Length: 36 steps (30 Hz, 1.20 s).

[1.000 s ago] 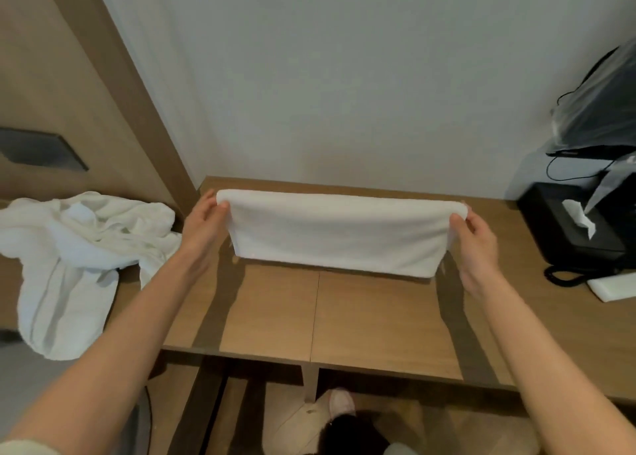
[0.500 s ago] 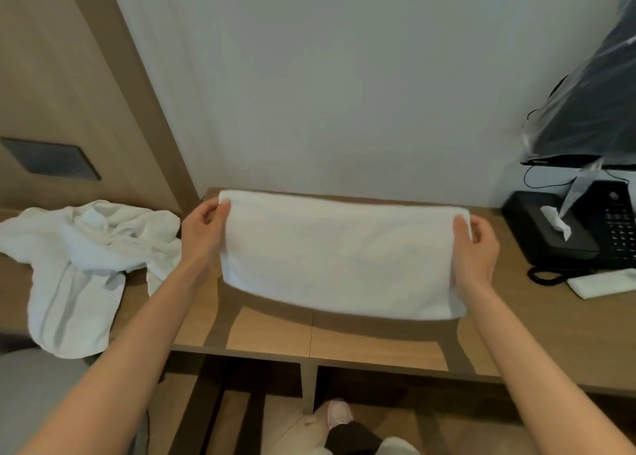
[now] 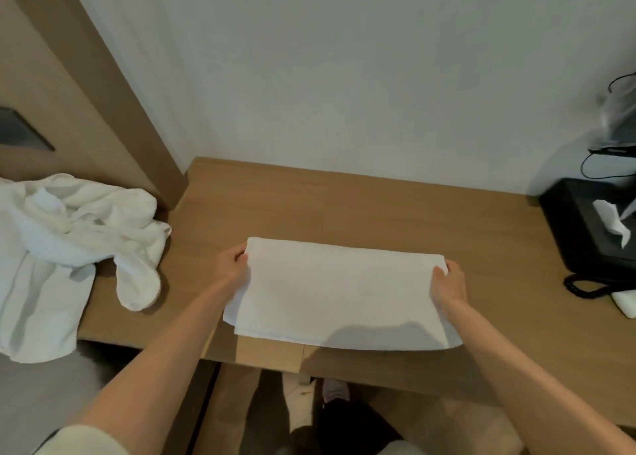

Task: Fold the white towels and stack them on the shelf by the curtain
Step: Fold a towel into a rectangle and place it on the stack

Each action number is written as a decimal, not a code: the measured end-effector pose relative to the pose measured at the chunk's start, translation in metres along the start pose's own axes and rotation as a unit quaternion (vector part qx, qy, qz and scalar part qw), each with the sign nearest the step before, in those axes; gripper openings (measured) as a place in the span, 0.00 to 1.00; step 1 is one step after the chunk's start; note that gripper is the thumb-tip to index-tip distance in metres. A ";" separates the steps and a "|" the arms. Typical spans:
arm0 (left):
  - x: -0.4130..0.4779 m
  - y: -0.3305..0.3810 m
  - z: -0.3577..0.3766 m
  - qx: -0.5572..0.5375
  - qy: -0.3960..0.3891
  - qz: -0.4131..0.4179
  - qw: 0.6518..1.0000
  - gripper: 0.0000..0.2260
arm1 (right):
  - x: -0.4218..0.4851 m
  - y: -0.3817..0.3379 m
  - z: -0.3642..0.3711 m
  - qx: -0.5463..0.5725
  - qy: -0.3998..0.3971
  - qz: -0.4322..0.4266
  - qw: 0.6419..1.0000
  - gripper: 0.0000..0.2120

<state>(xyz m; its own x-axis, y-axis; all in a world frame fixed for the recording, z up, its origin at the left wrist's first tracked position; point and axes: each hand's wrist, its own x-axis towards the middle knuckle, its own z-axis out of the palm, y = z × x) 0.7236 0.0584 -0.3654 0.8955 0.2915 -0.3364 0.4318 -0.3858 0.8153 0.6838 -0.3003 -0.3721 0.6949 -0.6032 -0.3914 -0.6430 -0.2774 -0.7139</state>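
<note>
Folded white towel (image 3: 340,293) spread flat on the wooden surface (image 3: 378,213), close to its front edge, long side running left to right, layered edges showing at the near-left corner. Left hand (image 3: 234,265) at the towel's far-left corner, fingers curled round the edge of the cloth. Right hand (image 3: 449,282) at the far-right corner, pinching a small bunched bit of towel between thumb and fingers. Both forearms bare, reaching in from the bottom of the view. To the left, well apart from the folded towel, a crumpled heap of white towels (image 3: 69,248), unfolded, one part trailing down past the front edge. At the right end, a black tissue box (image 3: 578,213) with a white tissue (image 3: 614,224) sticking up from its slot. Just in front of the box, a coiled black cord (image 3: 581,287), and beside that a small white object (image 3: 626,303), cut off by the edge of the view and too little seen to name. Behind it all, a plain white wall (image 3: 344,76); at the left, a wooden panel (image 3: 86,76) rising at a slant. Below the surface, a pale shoe (image 3: 335,391) on the floor.
</note>
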 end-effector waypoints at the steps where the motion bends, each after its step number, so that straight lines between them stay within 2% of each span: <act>1: 0.004 0.000 0.004 0.005 0.007 0.011 1.000 0.16 | 0.006 0.001 0.001 -0.007 0.007 -0.004 1.000 0.18; 4: 0.015 -0.001 0.013 0.027 0.031 0.039 0.998 0.15 | 0.021 0.001 0.001 -0.033 0.042 -0.043 0.998 0.14; 7: 0.020 -0.002 0.016 0.043 0.037 0.055 0.997 0.16 | 0.032 -0.002 0.000 -0.059 0.045 -0.069 0.995 0.15; 11: 0.016 -0.010 0.011 0.086 -0.002 0.047 0.995 0.14 | 0.029 -0.001 -0.006 -0.072 -0.002 -0.043 0.996 0.18; 14: 0.003 -0.019 0.007 0.052 -0.006 0.038 0.998 0.08 | 0.016 0.004 -0.012 -0.052 -0.033 -0.014 0.998 0.21; 17: -0.012 -0.024 0.003 0.037 -0.020 0.007 0.999 0.10 | 0.002 0.011 -0.021 -0.035 -0.053 0.009 0.998 0.15; 19: -0.019 -0.026 0.000 0.066 -0.034 0.001 0.997 0.11 | -0.009 0.017 -0.026 -0.101 -0.065 0.010 0.993 0.15; 21: -0.025 -0.024 -0.003 0.096 -0.045 -0.006 0.994 0.12 | -0.018 0.021 -0.030 -0.219 -0.036 -0.023 0.975 0.20; 22: -0.027 -0.023 -0.005 0.106 -0.048 -0.001 0.993 0.13 | -0.022 0.021 -0.032 -0.238 -0.017 -0.048 0.970 0.21; 27: -0.039 -0.013 -0.004 0.121 -0.024 0.059 0.991 0.12 | -0.029 0.013 -0.037 -0.110 0.020 -0.135 0.984 0.13; 30: -0.046 -0.017 0.000 0.139 -0.019 0.060 0.988 0.12 | -0.028 0.018 -0.038 -0.123 0.032 -0.129 0.984 0.14; 36: -0.048 -0.029 0.003 0.176 -0.010 0.089 0.980 0.08 | -0.027 0.044 -0.032 -0.157 -0.004 -0.120 0.980 0.12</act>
<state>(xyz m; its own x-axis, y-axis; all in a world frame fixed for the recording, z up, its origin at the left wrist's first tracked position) 0.6688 0.0524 -0.3741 0.9603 0.1765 -0.2161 0.2764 -0.7076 0.6503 0.6265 -0.3196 -0.3745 0.8401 -0.4867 -0.2394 -0.5270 -0.6280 -0.5726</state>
